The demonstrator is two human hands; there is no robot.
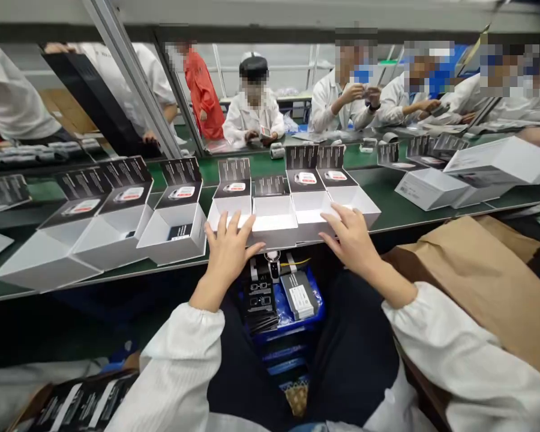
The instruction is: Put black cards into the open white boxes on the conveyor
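Several white boxes with raised black printed lids stand side by side at the bench edge in front of me. My left hand [228, 249] lies over the front of the left box [215, 210] of this group, fingers spread, thumb along the front edge. At the group's right end, my right hand [350, 237] rests with parted fingers over the front of the right box [364, 207]. Between them sit a box with a lower lid [274, 213] and another white box [308, 207]. Their visible insides look white and bare. Neither hand grasps anything.
More open boxes [171, 240] line the green bench [389, 219] at left, one holding a small black packet [180, 232]. Others [432, 189] stand at right. A blue bin [319, 306] with printed packets is below; brown paper [481, 288] lies right. Co-workers [254, 117] sit opposite.
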